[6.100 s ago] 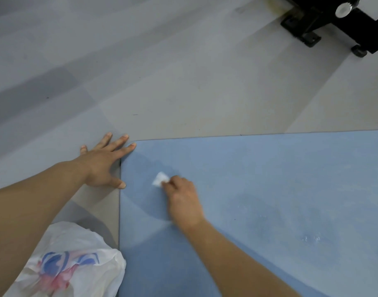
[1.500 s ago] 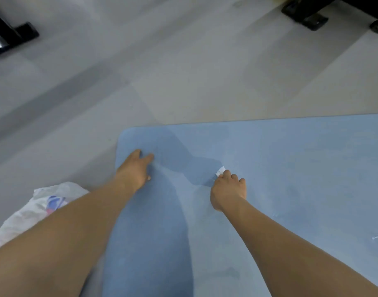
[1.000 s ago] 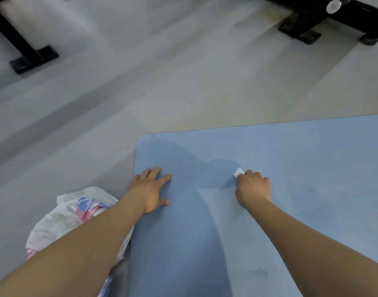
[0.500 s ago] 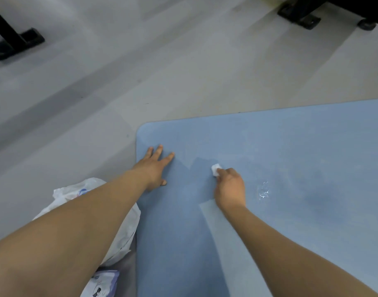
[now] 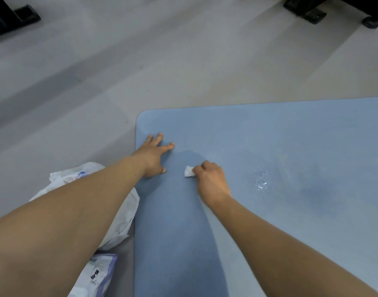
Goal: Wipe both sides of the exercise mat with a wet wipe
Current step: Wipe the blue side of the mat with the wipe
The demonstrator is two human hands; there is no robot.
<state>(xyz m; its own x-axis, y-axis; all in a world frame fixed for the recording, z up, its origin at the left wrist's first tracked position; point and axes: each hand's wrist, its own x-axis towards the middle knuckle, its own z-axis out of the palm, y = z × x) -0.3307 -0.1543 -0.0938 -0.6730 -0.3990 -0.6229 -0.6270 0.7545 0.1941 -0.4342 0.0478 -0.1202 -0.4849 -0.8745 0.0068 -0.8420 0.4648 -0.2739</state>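
The blue exercise mat (image 5: 269,146) lies flat on the grey floor, its rounded far-left corner in view. My left hand (image 5: 153,155) presses flat on the mat near its left edge, fingers spread. My right hand (image 5: 211,181) grips a small bunched white wet wipe (image 5: 189,171) against the mat, just right of the left hand. A glistening wet patch (image 5: 261,181) shows to the right of my right hand.
A white plastic bag (image 5: 121,211) with blue and pink print lies on the floor left of the mat, partly under my left arm. A wet-wipe packet (image 5: 98,273) lies nearer me. Black equipment feet stand at the far left (image 5: 12,18) and far right (image 5: 308,9).
My right hand has slid the wipe left and nearer to me, closer to the left hand. The left hand still presses on the mat near its left edge.
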